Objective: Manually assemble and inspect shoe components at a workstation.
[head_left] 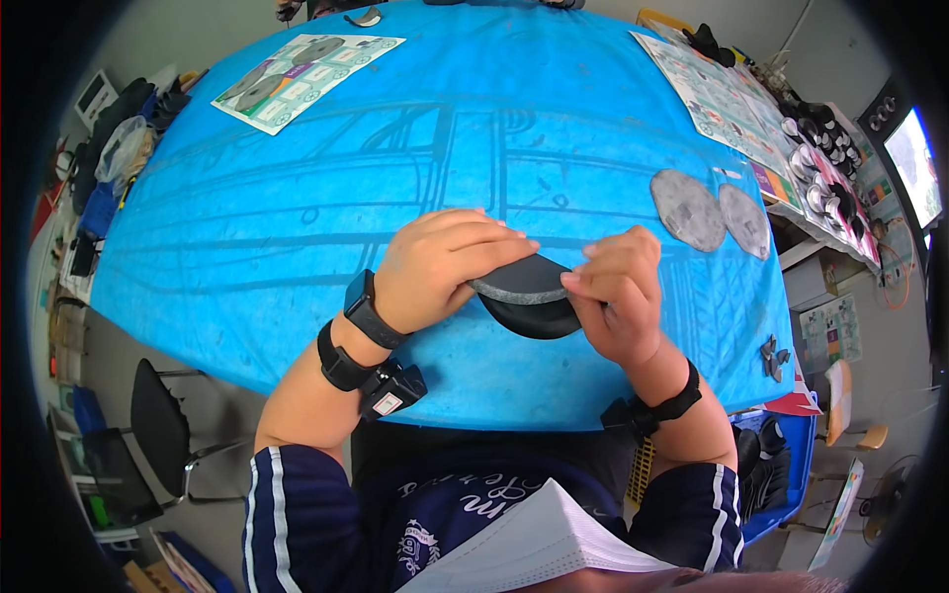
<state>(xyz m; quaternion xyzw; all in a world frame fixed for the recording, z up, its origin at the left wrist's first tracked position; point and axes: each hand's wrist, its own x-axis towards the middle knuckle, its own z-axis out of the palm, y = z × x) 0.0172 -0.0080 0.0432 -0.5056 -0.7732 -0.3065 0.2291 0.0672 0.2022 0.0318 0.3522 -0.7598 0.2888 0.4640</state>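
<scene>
Between my two hands, above the near part of the blue-covered table (pixel 297 326), is a black half-moon pad (pixel 527 275) with a thick, speckled grey edge. Below that edge curves a smooth black lower part (pixel 534 318); I cannot tell whether it is a separate layer. My left hand (pixel 430 262) grips the pad's left end, fingers over the top and thumb mostly hidden. At the right end, my right hand (pixel 620 296) pinches the edge between thumb and fingers. Both wrists wear black straps, with small boxes attached.
Two grey oval pieces (pixel 687 210) lie at the right, and small dark scraps (pixel 774 358) near the right edge. Printed sheets lie at the far left (pixel 287 111) and far right (pixel 682 74). A blue bin (pixel 799 484) holds black pieces; a black chair (pixel 160 420) stands left.
</scene>
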